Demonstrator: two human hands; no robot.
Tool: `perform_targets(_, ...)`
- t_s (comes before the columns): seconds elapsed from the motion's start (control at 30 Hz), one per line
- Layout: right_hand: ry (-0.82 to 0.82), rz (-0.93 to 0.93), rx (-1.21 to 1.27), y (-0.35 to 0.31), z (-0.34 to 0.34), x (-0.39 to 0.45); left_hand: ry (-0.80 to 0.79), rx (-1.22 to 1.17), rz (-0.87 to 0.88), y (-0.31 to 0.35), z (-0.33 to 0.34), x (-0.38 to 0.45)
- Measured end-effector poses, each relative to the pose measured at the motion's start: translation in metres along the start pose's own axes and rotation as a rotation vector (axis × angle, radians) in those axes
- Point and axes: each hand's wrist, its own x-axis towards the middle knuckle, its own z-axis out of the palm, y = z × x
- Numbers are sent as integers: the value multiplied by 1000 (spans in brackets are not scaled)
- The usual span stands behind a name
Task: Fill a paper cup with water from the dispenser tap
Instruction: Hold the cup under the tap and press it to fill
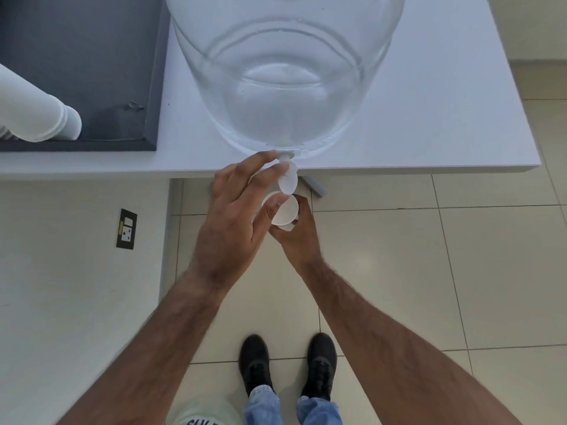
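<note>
The broad white table (429, 102) carries the big clear glass water dispenser jar (288, 72) right at its front edge, so that the small white plastic tap (288, 176) overhangs the tiled floor (460, 256) and leaves room for a cup beneath it. On the dark grey mat (92, 56) to the left lies a sleeve of stacked white paper cups (36, 115), on its side and within easy reach (probably the supply for this job).

The left hand (233, 222) reaches up to the tap, its fingertips (276, 169) pinched on the lever's flat tab, seemingly ready to work it. The right hand (299, 237) sits lower, fingers wrapped around the wall of a white paper cup (283, 211), held upright with its mouth directly below the spout so any flow should drop straight in.

No stream is visible, and the cup's inside looks white, so whether it holds water I cannot tell.
</note>
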Motion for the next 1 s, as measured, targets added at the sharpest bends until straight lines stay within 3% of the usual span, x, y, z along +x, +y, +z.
perform_targets(0.37, 3, -21, 38, -2, 1, 6, 55, 8, -60, 9, 5, 12)
perform_targets(0.67, -9, -18, 8, 1, 3, 8, -1, -74, -169, 16, -7, 29)
perform_targets(1.0, -9, -28, -1, 2, 2, 10, 0, -91, -167, 15, -6, 29)
